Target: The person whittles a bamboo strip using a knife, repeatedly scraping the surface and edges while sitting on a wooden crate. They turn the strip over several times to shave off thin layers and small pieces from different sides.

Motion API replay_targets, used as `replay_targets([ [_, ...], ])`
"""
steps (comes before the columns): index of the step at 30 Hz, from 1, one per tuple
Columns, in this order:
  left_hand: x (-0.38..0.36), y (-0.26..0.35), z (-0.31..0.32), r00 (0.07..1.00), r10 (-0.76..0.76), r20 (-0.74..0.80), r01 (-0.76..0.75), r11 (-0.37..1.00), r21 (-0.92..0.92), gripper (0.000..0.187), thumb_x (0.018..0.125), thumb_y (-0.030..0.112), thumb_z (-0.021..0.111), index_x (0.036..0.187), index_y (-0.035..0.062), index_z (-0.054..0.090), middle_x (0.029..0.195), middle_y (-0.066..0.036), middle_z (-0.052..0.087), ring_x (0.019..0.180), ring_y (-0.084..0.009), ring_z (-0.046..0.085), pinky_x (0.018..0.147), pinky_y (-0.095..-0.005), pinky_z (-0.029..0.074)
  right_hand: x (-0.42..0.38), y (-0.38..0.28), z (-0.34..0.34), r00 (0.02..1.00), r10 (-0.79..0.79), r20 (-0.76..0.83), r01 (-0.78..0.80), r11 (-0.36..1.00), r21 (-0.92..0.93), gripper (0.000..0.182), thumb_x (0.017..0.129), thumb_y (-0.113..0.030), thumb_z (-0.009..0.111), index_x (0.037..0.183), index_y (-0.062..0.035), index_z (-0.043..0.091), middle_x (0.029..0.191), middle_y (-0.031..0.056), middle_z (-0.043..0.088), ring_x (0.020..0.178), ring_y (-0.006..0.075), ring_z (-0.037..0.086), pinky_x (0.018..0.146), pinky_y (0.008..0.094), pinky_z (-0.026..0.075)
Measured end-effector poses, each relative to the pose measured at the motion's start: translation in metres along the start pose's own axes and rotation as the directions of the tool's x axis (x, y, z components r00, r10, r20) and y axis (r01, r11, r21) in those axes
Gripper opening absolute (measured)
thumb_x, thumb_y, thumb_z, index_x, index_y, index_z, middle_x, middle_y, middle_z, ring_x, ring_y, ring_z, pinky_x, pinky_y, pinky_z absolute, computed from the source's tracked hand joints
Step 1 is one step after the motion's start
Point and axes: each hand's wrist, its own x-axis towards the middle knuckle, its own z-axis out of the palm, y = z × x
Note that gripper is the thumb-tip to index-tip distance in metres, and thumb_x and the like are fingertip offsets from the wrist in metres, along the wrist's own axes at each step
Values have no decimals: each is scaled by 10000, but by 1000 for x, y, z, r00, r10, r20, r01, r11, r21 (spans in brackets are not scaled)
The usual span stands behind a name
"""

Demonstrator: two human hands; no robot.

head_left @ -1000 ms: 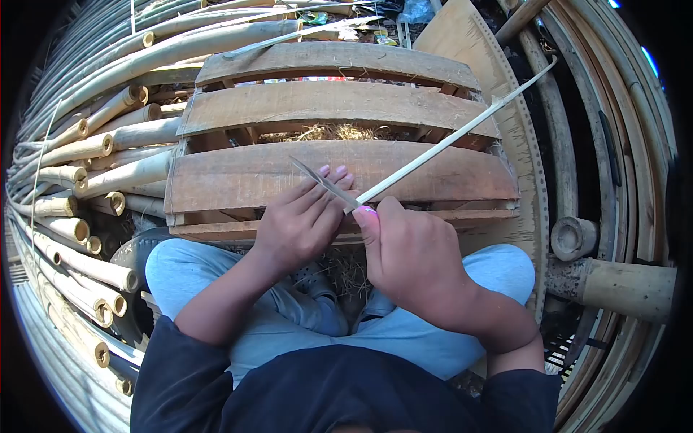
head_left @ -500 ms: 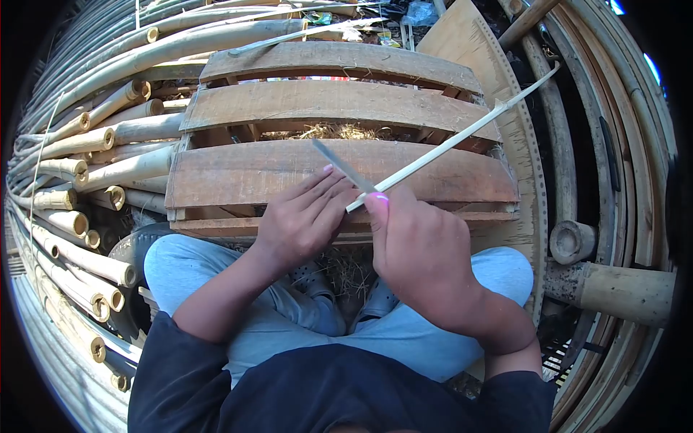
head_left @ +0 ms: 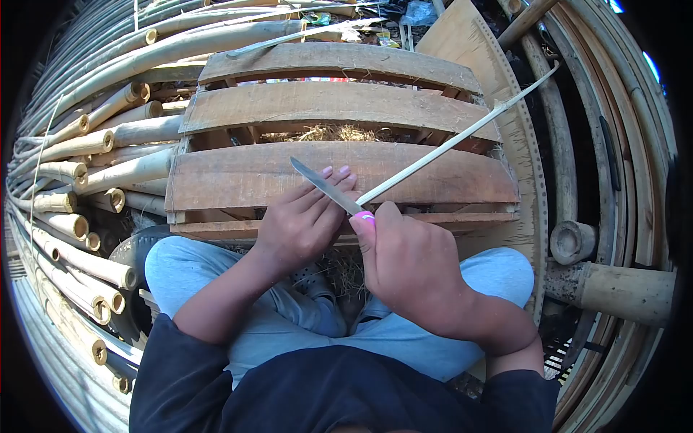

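My right hand [head_left: 413, 263] is closed around a knife [head_left: 323, 185]. Its bare blade points up and left, lying across the near end of a thin pale bamboo strip [head_left: 440, 150]. A bright pink patch shows at the thumb tip; the handle is hidden in the fist. My left hand [head_left: 297, 225] rests with fingers stretched out on the front plank of a slatted wooden bench [head_left: 238, 173], beneath the blade. Its index side is beside the strip's near end, and its thumb is hidden. From there the strip slants up and right beyond the bench.
Cut bamboo poles [head_left: 94, 141] are stacked along the left. A plywood sheet [head_left: 516, 173] stands right of the bench, with a thick bamboo piece [head_left: 624, 292] and long slats [head_left: 635, 180] beyond. Straw-like shavings [head_left: 339, 133] show between the planks. Another strip [head_left: 289, 37] lies behind.
My right hand and the knife have shifted left and slightly down, and the blade lies flatter across my left fingers. The strip's near end has become more covered. My left hand stays nearly still.
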Motion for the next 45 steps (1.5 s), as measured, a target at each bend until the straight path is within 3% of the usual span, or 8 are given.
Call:
replay_targets([
  [20,2,2,-3,998,-65,5,65,994,-88,235,876,61,761,1090,-28,721,1174,-167,763,1171,-292,726,1023,-429,588,2,4,4,1000,-14,27,15,1000,-8,334,1080,-277,533,866,-23,558,613,193,600,551,400,640,510,491,491],
  [22,3,1,-3,998,-67,-1,67,994,-85,248,873,59,764,1101,-28,721,1180,-165,761,1176,-292,723,1026,-432,588,15,25,5,979,85,-185,-119,976,-182,381,1062,-340,557,844,-28,564,553,140,608,503,320,684,464,415,548],
  [25,2,1,-3,999,-45,10,45,997,-59,274,890,82,755,1144,-13,711,1198,-151,752,1203,-280,708,1042,-428,577,-2,7,2,995,-98,-8,97,995,-29,371,1071,-322,544,850,-24,563,544,130,597,503,322,684,462,414,548],
  [29,2,1,0,997,-72,26,74,995,-62,277,916,99,737,1170,-6,699,1220,-141,744,1219,-264,699,1057,-421,567,14,24,2,988,44,-147,-63,989,-130,379,1072,-309,537,817,-31,577,572,158,619,518,338,684,466,451,539],
  [38,0,1,-1,999,-43,9,43,997,-58,281,884,58,756,1155,-12,724,1159,-158,765,1161,-296,730,1024,-439,585,0,3,-8,997,47,62,-46,999,-13,325,1071,-272,532,859,-28,564,611,206,603,562,426,639,533,531,485],
  [41,2,2,-2,1000,-21,-8,20,999,-26,273,882,64,755,1144,-9,727,1147,-156,768,1161,-297,730,1027,-441,583,2,16,-1,995,78,-61,-80,996,-34,321,1067,-268,538,861,-26,578,613,202,604,559,426,638,529,526,489],
  [43,0,2,-1,1000,-17,-16,17,1000,3,252,886,82,749,1123,-4,734,1131,-162,771,1160,-293,731,1031,-446,582,10,25,-3,979,81,-184,-115,976,-183,400,1050,-333,568,773,-48,615,549,150,609,495,324,676,451,416,530],
  [45,0,1,-4,1000,16,-11,-16,1000,-17,233,884,65,725,1104,-11,736,1124,-170,772,1157,-288,734,1034,-452,581,3,12,-11,1000,27,-5,-27,999,24,320,1059,-261,546,833,-38,589,589,197,594,558,426,639,531,523,493],
])
